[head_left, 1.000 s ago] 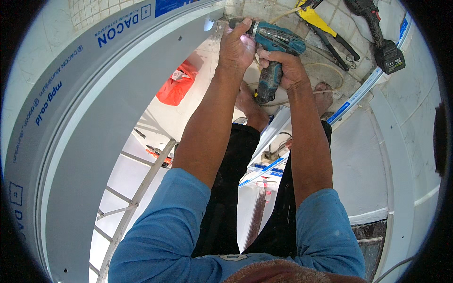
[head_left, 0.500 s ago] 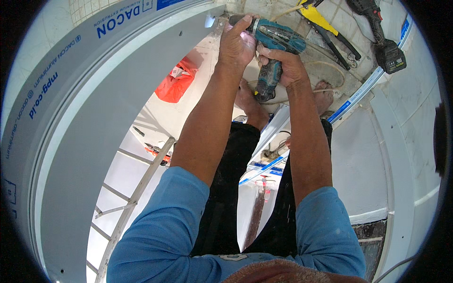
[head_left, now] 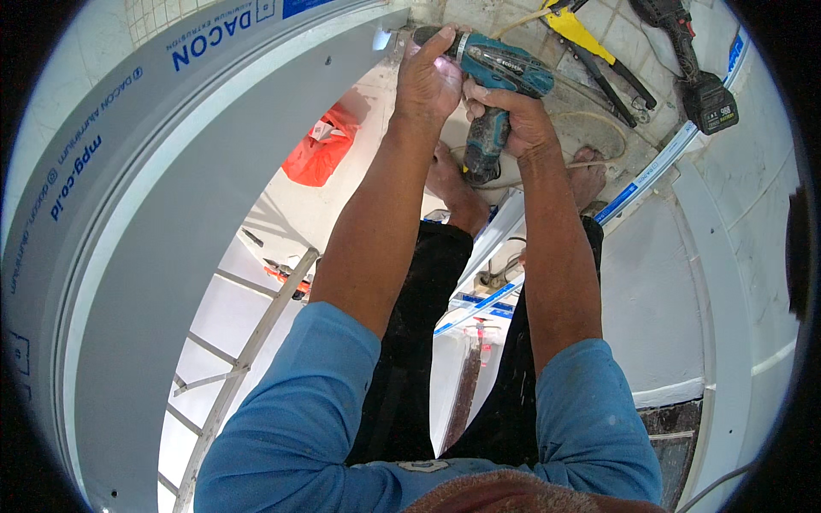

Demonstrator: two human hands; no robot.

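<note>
A teal and black cordless drill lies sideways at the top middle, its front end pointing left toward the lower end of a grey aluminium frame. My right hand is closed around the drill's grip, just under the motor body. Around the front of the drill, near the chuck, my left hand is wrapped with thumb on top. A pinkish light shines on the left palm. Whatever the drill's tip touches is small and hard to make out beside the frame's end.
Yellow and black long-handled cutters and a second black power tool lie at the upper right. A blue-taped metal strip runs beside them. An orange-red plastic bag sits left of my arms, and a ladder stands lower left. My bare feet are below the drill.
Hardly anything differs. Both hands keep their hold on the drill in the same place, and the view has shifted very slightly.
</note>
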